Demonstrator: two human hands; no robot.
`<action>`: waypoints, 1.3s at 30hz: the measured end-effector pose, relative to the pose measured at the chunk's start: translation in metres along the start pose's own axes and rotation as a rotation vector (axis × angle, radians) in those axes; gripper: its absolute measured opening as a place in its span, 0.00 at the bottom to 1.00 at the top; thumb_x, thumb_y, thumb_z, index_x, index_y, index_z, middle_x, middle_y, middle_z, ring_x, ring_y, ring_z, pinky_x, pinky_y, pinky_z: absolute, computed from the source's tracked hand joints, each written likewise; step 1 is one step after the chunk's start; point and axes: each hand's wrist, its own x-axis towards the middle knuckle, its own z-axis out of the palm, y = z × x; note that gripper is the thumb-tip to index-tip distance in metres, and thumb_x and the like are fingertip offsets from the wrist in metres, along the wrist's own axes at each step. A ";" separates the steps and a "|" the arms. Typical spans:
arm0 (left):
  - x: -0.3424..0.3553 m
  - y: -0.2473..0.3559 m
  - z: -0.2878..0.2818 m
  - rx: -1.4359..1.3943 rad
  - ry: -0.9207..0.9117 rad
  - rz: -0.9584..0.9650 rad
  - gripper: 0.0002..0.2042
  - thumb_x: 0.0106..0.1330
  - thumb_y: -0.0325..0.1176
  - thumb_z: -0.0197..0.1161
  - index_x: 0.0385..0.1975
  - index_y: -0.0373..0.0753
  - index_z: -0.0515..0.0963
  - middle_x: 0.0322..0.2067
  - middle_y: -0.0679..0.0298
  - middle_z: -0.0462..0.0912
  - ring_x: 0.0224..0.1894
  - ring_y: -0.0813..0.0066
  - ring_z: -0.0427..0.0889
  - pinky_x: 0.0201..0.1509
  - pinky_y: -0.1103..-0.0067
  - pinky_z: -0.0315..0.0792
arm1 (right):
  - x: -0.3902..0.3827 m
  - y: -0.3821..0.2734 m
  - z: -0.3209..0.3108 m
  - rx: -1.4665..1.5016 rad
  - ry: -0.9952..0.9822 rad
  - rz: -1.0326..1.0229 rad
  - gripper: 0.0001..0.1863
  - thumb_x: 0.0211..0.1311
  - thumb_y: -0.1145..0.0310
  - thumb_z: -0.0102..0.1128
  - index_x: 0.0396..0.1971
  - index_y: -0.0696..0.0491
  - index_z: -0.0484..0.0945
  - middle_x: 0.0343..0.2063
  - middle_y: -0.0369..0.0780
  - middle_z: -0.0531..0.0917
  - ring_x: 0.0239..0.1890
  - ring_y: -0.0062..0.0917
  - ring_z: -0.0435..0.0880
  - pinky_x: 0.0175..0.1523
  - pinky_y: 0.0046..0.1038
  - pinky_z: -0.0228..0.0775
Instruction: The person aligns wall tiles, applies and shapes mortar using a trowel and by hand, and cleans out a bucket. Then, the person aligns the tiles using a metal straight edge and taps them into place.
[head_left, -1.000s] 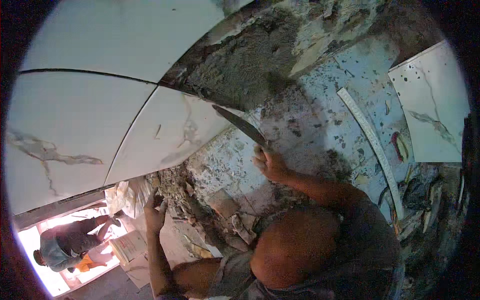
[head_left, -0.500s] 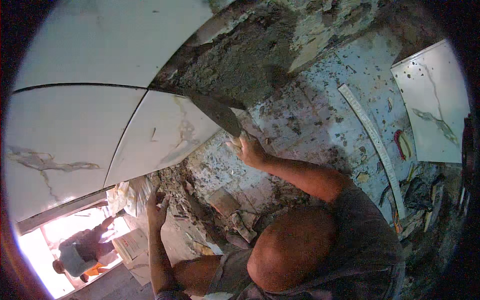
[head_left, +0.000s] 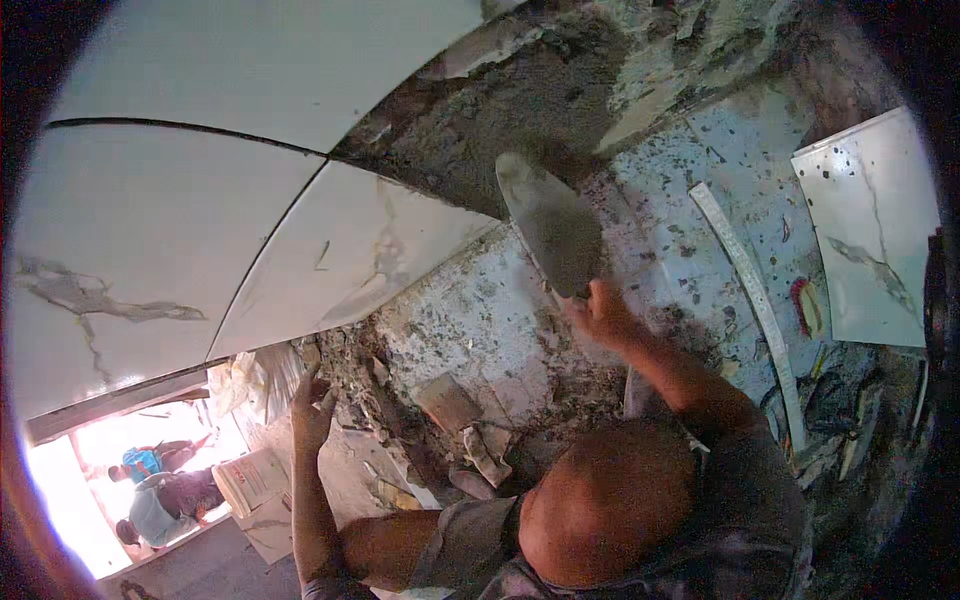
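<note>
My right hand (head_left: 607,317) is closed round the handle of a trowel (head_left: 556,232). The broad grey blade points up and left, its tip over the edge of the dark wet mortar (head_left: 470,130), just right of the corner of a white veined tile (head_left: 350,255). Lower left, my left hand (head_left: 314,408) has its fingers apart and slightly bent, with nothing seen in them. It is nearest to a crumpled whitish plastic bag (head_left: 270,385) and the strip of rubble under the tile edge. The trowel's handle is mostly hidden by my fingers.
More large white tiles (head_left: 110,250) fill the left. A long pale strip (head_left: 745,265), a red-edged brush-like thing (head_left: 806,307) and a loose veined tile (head_left: 870,230) lie right. Debris (head_left: 450,405) covers the floor. A box (head_left: 250,480) and people (head_left: 165,500) are by the bright opening.
My right hand has swung the trowel right and away from the tile edge, turning more of its flat blade into view. My left hand has barely moved. A second person shows in the bright opening.
</note>
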 end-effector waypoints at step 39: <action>0.002 -0.001 -0.003 0.072 0.016 0.029 0.24 0.58 0.29 0.62 0.56 0.37 0.65 0.32 0.59 0.78 0.33 0.73 0.78 0.39 0.77 0.73 | 0.118 -0.034 -0.001 -0.387 0.140 -0.379 0.13 0.46 0.65 0.63 0.34 0.50 0.76 0.28 0.40 0.79 0.29 0.35 0.80 0.34 0.35 0.73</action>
